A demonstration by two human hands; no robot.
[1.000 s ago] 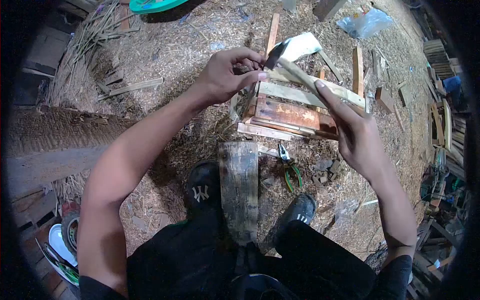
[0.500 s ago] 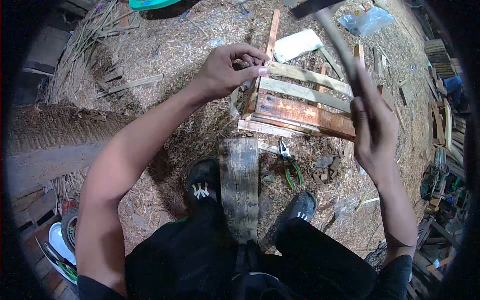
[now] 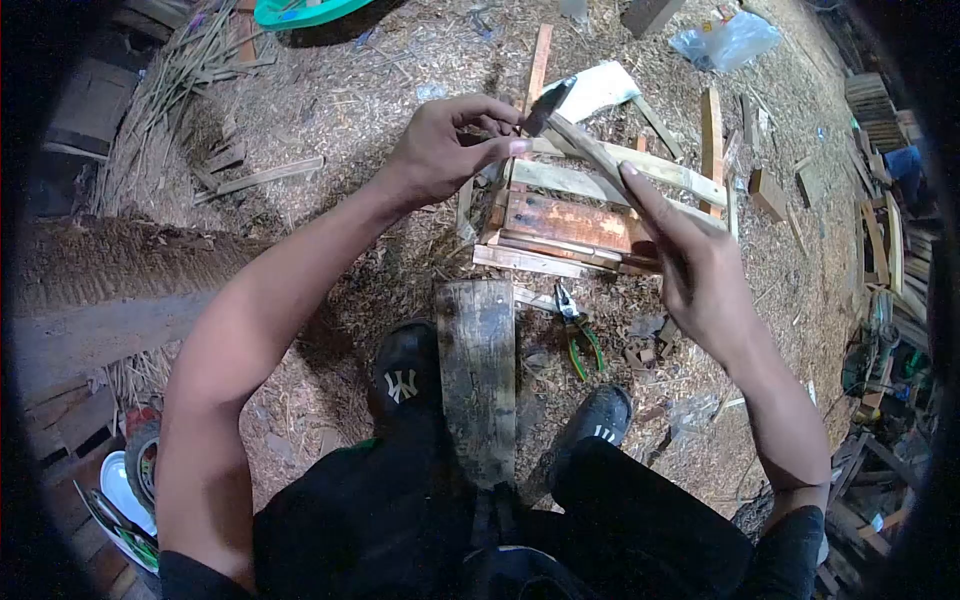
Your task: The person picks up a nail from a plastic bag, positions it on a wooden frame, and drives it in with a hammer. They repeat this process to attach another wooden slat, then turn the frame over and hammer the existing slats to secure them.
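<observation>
- Holding a hammer [image 3: 590, 149] in the right hand [image 3: 705, 275], grip closed round the wooden handle, thumb laid along it.
- Slanting the handle up and leftward, with the dark hammer head right beside the fingertips of the left hand [image 3: 440, 150].
- Bending the thumb and fingers of the left hand toward each other at the left end of the slats [image 3: 570, 180]; cannot tell whether anything is pinched in that grip, the tips being partly lost against the hammer head.
- Lying beneath both hands, on the chip-strewn floor [image 3: 320, 110]: a wooden frame [image 3: 575, 220], with pale slats across and a reddish-brown board on the near side.
- Resting just below the frame: pliers [image 3: 580, 335] with green and black handles.
- Running between two dark shoes [image 3: 405, 375]: a worn plank [image 3: 477, 370].
- Spread just beyond the slats: a white sheet [image 3: 600, 90].
- Lying farther off: a clear plastic bag [image 3: 728, 42] at upper right, a green basin [image 3: 310, 10] at upper left.
</observation>
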